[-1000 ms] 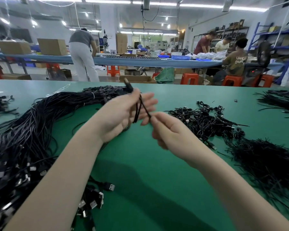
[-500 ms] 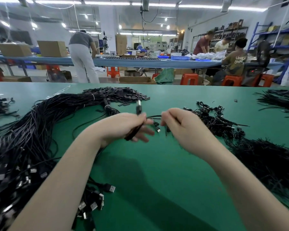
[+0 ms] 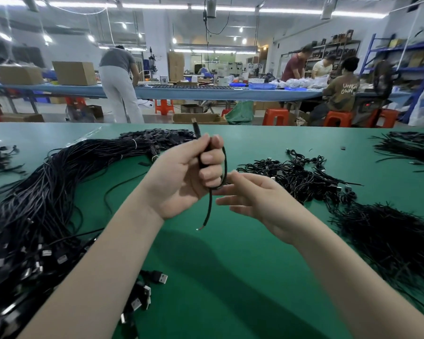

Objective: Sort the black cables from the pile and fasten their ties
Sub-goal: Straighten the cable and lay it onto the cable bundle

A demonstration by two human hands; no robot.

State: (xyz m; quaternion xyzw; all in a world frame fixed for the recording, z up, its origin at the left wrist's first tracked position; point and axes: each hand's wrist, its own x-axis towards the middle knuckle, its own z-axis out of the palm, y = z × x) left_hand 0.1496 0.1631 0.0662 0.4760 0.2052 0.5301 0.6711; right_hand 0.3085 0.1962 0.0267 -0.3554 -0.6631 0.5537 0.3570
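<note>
Her left hand [image 3: 181, 177] has its fingers [image 3: 209, 159] curled round a folded black cable [image 3: 209, 199], held above the green table [image 3: 230, 265]. The right hand [image 3: 260, 199] hovers beside it, fingers loose, holding nothing

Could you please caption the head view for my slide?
Left hand grips a thin black cable above the green table; open right hand alongside.

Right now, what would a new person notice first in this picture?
The left hand grips a folded black cable at the centre, with the open right hand beside it. A big pile of black cables fills the green table at the left; smaller heaps lie at the right.
</note>
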